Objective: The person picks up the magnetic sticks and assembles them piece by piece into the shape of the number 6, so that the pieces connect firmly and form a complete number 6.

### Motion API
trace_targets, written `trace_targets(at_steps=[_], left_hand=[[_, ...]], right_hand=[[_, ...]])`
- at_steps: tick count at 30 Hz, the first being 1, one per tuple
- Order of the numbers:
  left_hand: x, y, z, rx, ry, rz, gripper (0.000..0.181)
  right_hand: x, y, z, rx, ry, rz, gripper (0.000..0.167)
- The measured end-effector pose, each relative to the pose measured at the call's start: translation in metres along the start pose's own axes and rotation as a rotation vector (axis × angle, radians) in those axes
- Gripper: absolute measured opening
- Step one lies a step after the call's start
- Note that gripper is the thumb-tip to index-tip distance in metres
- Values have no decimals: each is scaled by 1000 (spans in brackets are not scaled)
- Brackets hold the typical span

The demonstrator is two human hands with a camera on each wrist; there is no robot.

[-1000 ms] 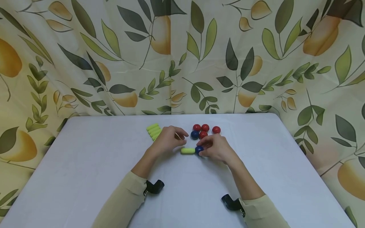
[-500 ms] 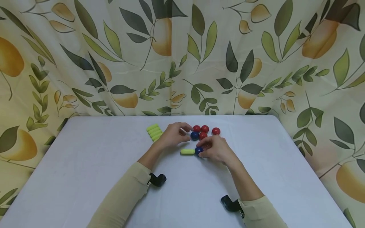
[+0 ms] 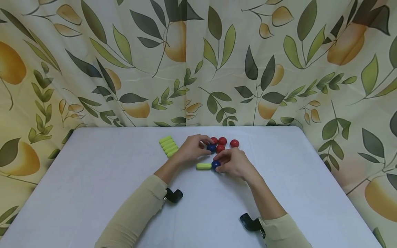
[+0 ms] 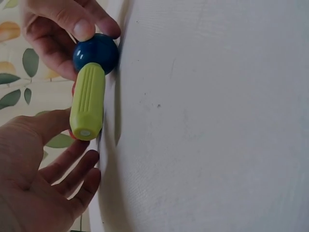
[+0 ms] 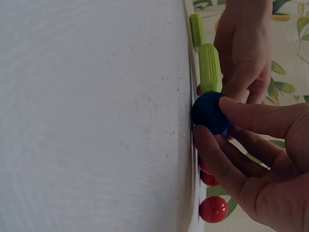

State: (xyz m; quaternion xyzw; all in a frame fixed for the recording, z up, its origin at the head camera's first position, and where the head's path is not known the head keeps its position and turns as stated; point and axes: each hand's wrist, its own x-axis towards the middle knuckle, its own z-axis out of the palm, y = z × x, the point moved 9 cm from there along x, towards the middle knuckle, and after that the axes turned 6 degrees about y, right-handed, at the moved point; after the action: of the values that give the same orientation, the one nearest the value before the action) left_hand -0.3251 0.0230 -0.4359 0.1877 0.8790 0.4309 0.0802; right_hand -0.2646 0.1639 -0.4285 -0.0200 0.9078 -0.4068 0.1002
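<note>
On the table, a green ribbed stick (image 3: pixel 203 166) (image 4: pixel 88 101) lies end-on against a blue ball (image 3: pixel 215 165) (image 5: pixel 211 113). My right hand (image 3: pixel 234 162) (image 5: pixel 270 154) holds this ball between thumb and fingers. Behind it, my left hand (image 3: pixel 193 148) (image 4: pixel 34 169) has its thumb and a finger around a second blue ball (image 3: pixel 211 148), which rests among red balls (image 3: pixel 222 141); the stick hides that contact in the left wrist view. The left hand's other fingers are loosely bent.
Several green sticks (image 3: pixel 168 146) lie side by side left of my left hand. One red ball (image 3: pixel 234 143) sits apart on the right, behind my right hand. A patterned curtain (image 3: pixel 217 69) hangs beyond the white table's (image 3: pixel 124 206) back edge.
My left hand has moved right, from beside the row of green sticks to the rear blue ball. My right hand has kept its hold on the front ball.
</note>
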Motion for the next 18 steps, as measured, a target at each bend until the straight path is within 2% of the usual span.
trace_targets(at_steps=[10,18], left_hand=[[0,2,-1,-2,43,21,27],[0,1,0,0,58,9,24]], right_hand=[[0,-2,-1,1,-3,2,29],[-1,-2,-1,-3,2,11,27]])
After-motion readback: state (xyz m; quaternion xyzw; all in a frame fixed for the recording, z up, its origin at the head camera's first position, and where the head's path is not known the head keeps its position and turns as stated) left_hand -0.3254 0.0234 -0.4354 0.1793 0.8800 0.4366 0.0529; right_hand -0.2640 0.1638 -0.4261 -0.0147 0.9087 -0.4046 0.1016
